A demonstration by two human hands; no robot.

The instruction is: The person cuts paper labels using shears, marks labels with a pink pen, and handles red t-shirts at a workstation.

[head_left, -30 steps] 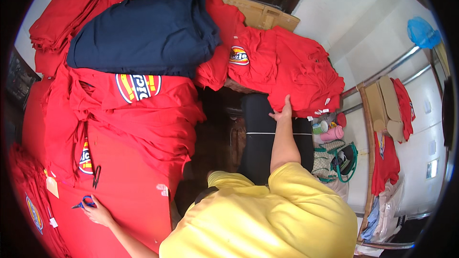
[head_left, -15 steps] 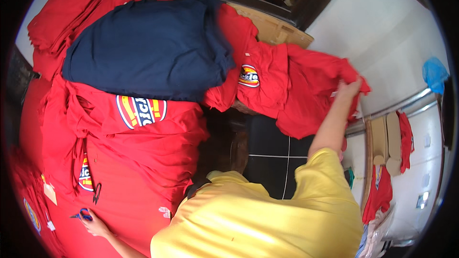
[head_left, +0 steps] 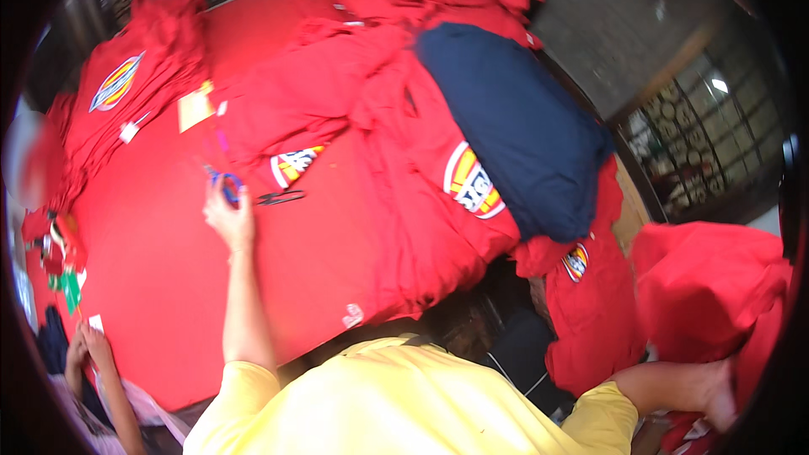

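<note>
Head view: my left hand (head_left: 229, 217) holds blue-handled scissors (head_left: 227, 182) over the red table (head_left: 160, 286) at left, and my right hand (head_left: 720, 396) meets a red garment (head_left: 708, 291) at near right, its grip unclear.

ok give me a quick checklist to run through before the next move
1. Left hand holding the blue-handled scissors: ok
2. Scissor blades closed: cannot tell, too blurred
3. Right hand gripping the raised red garment: cannot tell, blurred near the picture's edge
4. Black snips put away: not ok, lying loose on the red tabletop beside the left hand
5. Co-worker's hands apart from the scissors: ok, at the table's edge
</note>
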